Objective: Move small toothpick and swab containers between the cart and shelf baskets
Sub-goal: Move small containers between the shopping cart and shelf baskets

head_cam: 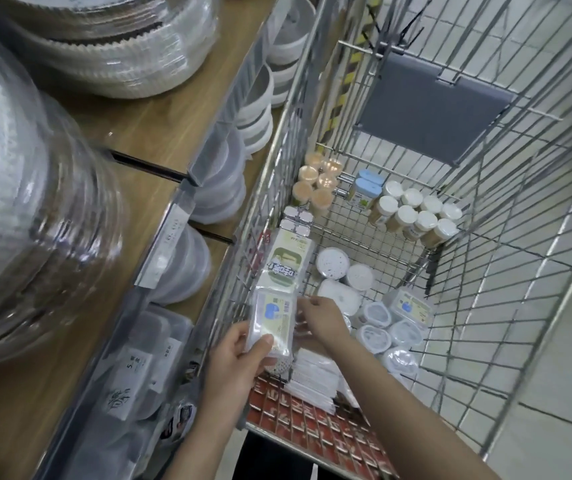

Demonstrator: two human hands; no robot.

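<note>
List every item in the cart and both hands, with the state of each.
Left hand: holds the clear box.
Right hand: fingers on the box's right edge.
Clear box: closed, lifted over the cart.
White-capped jars: capped, upright.
Tan tubs: lidded, grouped.
Blue-lidded boxes: closed.
Round white tubs: lidded.
Cart: partly loaded.

Left hand: our left hand (pixel 239 355) grips a clear flat box (pixel 272 325) with a yellow-and-blue label, thumb across its lower edge.
Right hand: our right hand (pixel 319 318) touches the box's right side with its fingertips.
Cart: we see the wire cart (pixel 506 216) holding white-capped jars (pixel 412 218), tan tubs (pixel 317 183) and round white containers (pixel 374 329).
Shelf: to our left, the wooden shelf (pixel 146 126) carries stacked plates (pixel 121 43).
</note>
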